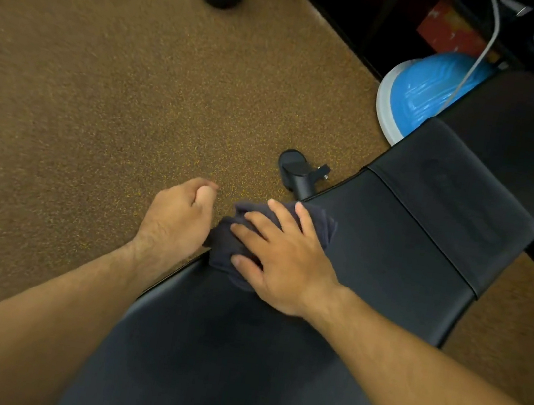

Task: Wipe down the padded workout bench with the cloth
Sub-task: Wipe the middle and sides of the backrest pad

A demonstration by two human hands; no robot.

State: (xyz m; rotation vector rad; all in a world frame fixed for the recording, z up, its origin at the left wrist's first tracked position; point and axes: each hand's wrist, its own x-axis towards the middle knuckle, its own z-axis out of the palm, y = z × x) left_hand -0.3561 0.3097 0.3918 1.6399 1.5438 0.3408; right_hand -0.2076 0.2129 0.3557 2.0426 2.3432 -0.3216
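a right hand [279, 259] presses a dark cloth [240, 233] flat-fingered on the black padded bench [372, 252]; left hand [180, 213] clenched, empty, over speckled brown flooring [102, 91].

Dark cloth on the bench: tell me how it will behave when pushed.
The cloth looks soft and floppy: it is bunched under the right hand, so likely bunches further. The bench pad looks smooth, so it probably slides easily.
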